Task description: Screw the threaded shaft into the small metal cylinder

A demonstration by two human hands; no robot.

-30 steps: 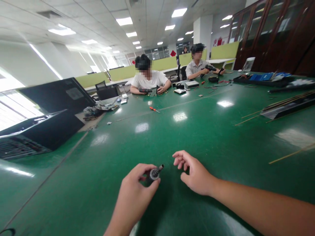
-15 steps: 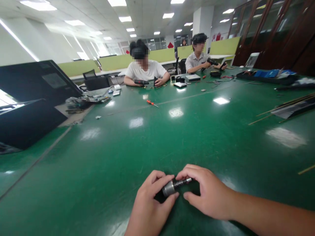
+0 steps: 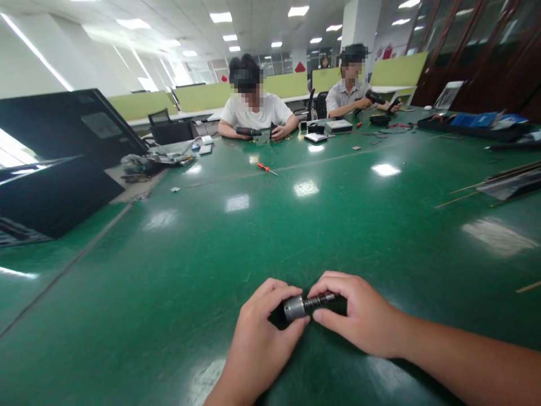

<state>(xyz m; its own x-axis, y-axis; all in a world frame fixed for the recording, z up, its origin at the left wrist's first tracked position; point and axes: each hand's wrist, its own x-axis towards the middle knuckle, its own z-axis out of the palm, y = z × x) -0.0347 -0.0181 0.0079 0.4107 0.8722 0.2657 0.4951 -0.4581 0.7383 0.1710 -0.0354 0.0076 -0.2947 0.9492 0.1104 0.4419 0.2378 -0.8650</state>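
A grey metal cylinder with a spring-wound shaft (image 3: 295, 308) lies sideways just above or on the green table, its shaft pointing right. My left hand (image 3: 266, 332) grips the cylinder, fingers on the far side and thumb on the near side. From the right, my right hand (image 3: 359, 313) curls round the spring shaft, with fingertips beyond it and the thumb tip close to its near side. How firmly the right fingers press is hard to see. The cylinder's left end is partly in shadow.
An orange screwdriver (image 3: 266, 168) lies further back on the green table (image 3: 220, 248). Across it, two people handle power tools among small parts. A large black panel (image 3: 63, 129) stands at left. Thin sticks (image 3: 469, 189) and a black tray with blue items (image 3: 473, 120) are at right.
My right thumb has moved nearer the shaft, and the right hand has closed in round it. The cylinder has turned slightly. The whole view has shifted a little.
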